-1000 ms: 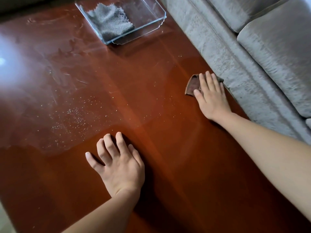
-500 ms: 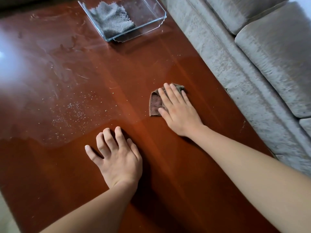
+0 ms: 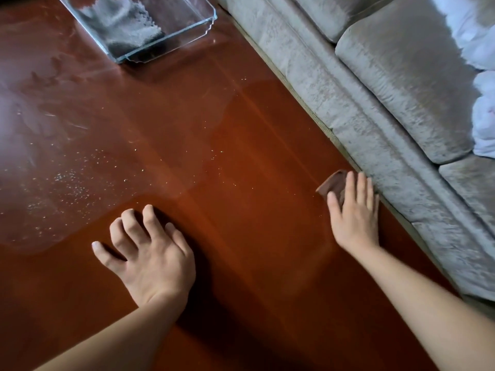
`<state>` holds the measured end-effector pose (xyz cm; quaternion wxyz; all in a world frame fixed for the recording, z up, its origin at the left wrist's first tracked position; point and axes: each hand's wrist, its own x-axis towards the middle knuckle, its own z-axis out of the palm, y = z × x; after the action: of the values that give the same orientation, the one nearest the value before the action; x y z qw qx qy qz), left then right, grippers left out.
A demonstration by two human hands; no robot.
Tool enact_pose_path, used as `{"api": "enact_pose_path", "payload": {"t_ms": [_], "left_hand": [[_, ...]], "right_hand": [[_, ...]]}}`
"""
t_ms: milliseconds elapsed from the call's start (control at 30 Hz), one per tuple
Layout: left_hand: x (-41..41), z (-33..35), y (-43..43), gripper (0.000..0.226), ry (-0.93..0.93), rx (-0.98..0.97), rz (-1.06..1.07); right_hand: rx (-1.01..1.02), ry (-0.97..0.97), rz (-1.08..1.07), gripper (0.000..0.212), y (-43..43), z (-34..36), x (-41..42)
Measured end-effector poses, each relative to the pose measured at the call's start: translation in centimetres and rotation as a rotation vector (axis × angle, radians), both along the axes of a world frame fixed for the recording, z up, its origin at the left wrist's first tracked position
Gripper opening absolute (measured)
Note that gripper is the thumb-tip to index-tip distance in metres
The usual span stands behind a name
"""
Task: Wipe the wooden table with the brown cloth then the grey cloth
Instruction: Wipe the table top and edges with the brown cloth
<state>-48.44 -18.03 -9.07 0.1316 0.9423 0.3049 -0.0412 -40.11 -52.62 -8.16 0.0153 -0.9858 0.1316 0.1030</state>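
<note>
The glossy red-brown wooden table (image 3: pixel 241 162) fills most of the view. My right hand (image 3: pixel 355 215) lies flat with its fingers pressing the small brown cloth (image 3: pixel 333 184) onto the table at its right edge, beside the sofa. Most of the cloth is hidden under the fingers. My left hand (image 3: pixel 150 253) rests palm down on the table nearer to me, fingers spread, holding nothing. The grey cloth (image 3: pixel 126 22) lies crumpled inside a clear glass tray (image 3: pixel 203 25) at the far side of the table.
A grey upholstered sofa (image 3: pixel 375 108) runs along the table's right edge, with white bedding (image 3: pixel 479 49) on its cushions. Pale crumbs and dust (image 3: pixel 69 183) are scattered over the left part of the table, under a bright glare.
My right hand has slid the brown cloth from the table's middle back to the right edge by the sofa. My left hand stays in place.
</note>
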Motion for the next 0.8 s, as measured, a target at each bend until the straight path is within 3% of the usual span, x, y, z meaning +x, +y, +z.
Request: {"api": "enact_pose_path", "payload": {"t_ms": [100, 200, 333, 533, 633, 800], "left_hand": [[0.0, -0.1, -0.1, 0.048, -0.001, 0.001, -0.005], [0.0, -0.1, -0.2, 0.048, -0.008, 0.01, 0.002], [0.0, -0.2, 0.0, 0.052, -0.023, 0.014, 0.001], [0.0, -0.2, -0.1, 0.051, -0.023, 0.009, -0.003], [-0.1, -0.3, -0.1, 0.047, -0.018, 0.007, 0.002], [0.0, -0.2, -0.1, 0.05, -0.005, 0.01, 0.0]], "right_hand": [[0.032, -0.027, -0.186, 0.082, -0.8, 0.1, 4.8], [0.051, -0.004, -0.173, 0.072, 1.5, 0.2, 8.6], [0.024, -0.033, 0.031, 0.074, 9.1, -0.1, 12.1], [0.097, -0.031, 0.589, 0.069, 20.4, -0.2, 10.7], [0.14, -0.001, 0.588, 0.065, 17.7, 0.3, 8.8], [0.2, 0.044, 0.328, 0.058, 6.3, 1.7, 5.8]]}}
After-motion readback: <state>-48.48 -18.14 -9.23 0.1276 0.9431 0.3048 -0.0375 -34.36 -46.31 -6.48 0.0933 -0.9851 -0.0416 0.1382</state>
